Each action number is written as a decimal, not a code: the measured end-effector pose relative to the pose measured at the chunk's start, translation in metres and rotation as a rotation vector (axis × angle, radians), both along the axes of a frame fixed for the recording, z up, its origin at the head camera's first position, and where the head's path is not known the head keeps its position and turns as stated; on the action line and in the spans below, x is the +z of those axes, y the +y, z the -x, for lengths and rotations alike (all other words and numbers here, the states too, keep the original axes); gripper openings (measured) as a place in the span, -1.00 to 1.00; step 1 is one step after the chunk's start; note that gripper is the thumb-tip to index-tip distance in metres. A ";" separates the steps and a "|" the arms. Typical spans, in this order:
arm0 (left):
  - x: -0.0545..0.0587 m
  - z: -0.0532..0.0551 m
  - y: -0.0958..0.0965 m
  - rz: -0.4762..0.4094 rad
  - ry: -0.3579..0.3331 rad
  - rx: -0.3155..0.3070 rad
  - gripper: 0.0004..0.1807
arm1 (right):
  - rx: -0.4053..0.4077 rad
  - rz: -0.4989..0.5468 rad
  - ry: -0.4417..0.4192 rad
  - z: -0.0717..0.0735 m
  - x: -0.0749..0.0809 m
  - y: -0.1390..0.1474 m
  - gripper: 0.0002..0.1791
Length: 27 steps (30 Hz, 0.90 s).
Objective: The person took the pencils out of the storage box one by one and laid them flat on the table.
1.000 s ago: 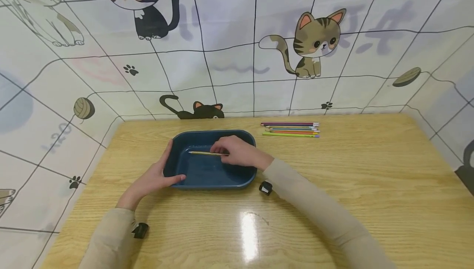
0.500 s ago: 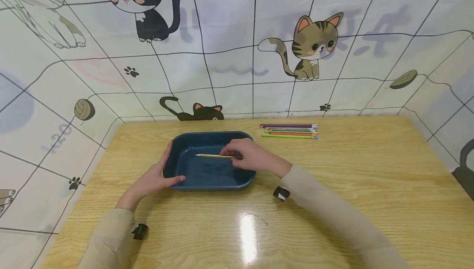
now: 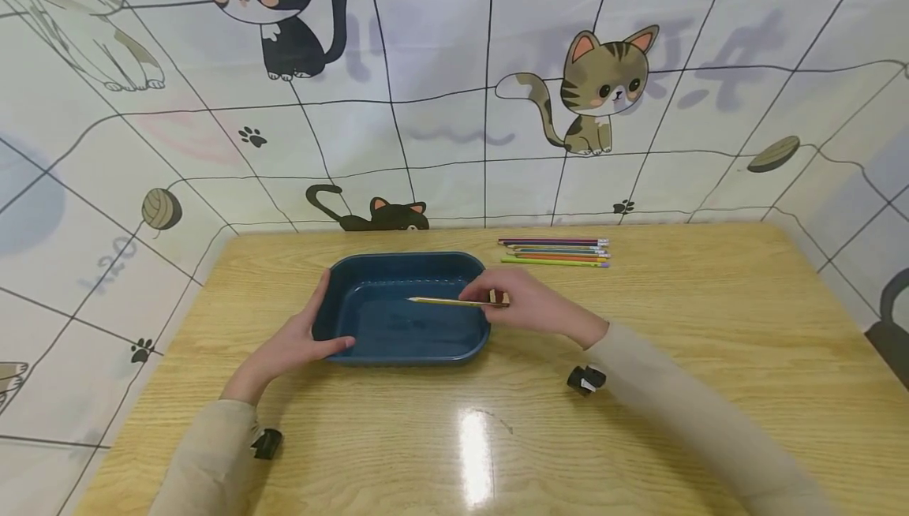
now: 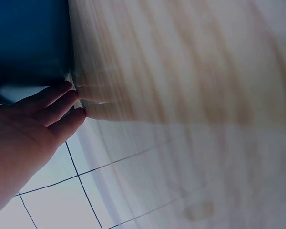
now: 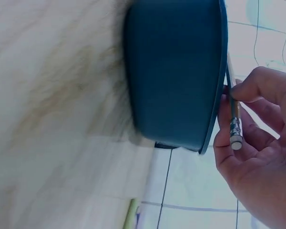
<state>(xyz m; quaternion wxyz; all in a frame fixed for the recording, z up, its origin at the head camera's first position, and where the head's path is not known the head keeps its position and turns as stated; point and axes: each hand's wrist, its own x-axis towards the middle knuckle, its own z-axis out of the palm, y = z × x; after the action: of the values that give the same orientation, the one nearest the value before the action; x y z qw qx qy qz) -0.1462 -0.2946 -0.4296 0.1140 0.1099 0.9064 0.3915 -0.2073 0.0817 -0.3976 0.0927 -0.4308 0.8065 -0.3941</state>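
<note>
In the head view, a deep blue rectangular dish [image 3: 408,350] stands on the wooden table. My left hand [image 3: 294,342] holds its left end, thumb lying over the front rim. Fingers [image 4: 62,121] of that hand stretch along the outside of the dish, close to the table. My right hand [image 3: 521,299] pinches a yellow pencil [image 3: 436,301] over the dish's right rim. The pencil's sharpened tip points left above the inside of the dish. In the right wrist view its metal band and pale eraser [image 5: 236,142] stick out past the thumb.
Several coloured pencils [image 3: 554,252] lie side by side at the back of the table [image 3: 682,303], right of the dish. A wall covering with cat drawings [image 3: 440,121] rises directly behind the table. A black wrist device [image 3: 585,380] hangs below the right sleeve.
My right hand has moved right with the yellow pencil, from within the dish to its right rim. My left hand and the dish have stayed in place.
</note>
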 end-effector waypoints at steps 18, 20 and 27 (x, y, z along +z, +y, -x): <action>0.003 -0.002 0.000 0.004 -0.009 0.001 0.25 | -0.173 0.058 -0.029 -0.007 -0.022 0.068 -0.64; 0.004 -0.002 0.000 0.004 -0.012 0.004 0.25 | -0.197 0.053 -0.039 -0.006 -0.024 0.076 -0.65; 0.004 -0.003 0.001 -0.004 -0.021 0.004 0.26 | -0.235 0.052 0.011 0.000 -0.031 0.100 -0.66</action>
<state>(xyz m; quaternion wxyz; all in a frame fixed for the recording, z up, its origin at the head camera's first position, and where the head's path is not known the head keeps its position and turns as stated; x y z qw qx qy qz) -0.1436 -0.2941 -0.4251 0.1224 0.1041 0.9047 0.3945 -0.2069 0.1814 -0.4288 0.0303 -0.3377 0.8415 -0.4207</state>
